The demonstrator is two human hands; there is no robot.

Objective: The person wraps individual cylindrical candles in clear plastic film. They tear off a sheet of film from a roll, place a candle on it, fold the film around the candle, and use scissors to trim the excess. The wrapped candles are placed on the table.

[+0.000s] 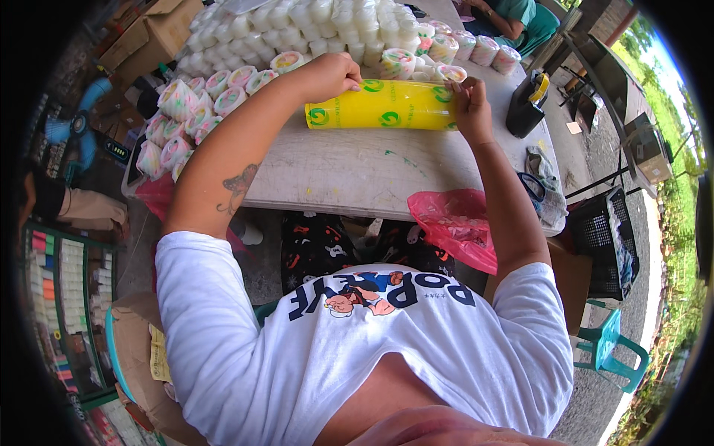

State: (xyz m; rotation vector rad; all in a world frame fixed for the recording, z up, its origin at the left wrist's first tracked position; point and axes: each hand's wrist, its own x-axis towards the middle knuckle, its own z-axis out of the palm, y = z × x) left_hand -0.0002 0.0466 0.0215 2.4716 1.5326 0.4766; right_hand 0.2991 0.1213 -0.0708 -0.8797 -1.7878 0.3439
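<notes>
A white T-shirt [297, 364] (cartoon [362, 295] on front) tops black patterned trousers [316, 247].

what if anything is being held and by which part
A yellow roll, held at its right end by the right hand; the left hand is at its upper edge, grip unclear.

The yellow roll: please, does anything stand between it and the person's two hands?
Nothing visible does: the left hand is at the upper edge of the yellow roll, the right hand at its right end. Wrapped bundles stand beyond.

Daylight fills our open-sided workspace, with greenery [677, 215] beyond.
We see a pale table [335, 175], a teal plastic chair [610, 346], stocked shelving [71, 297] and grey floor [641, 312].
</notes>
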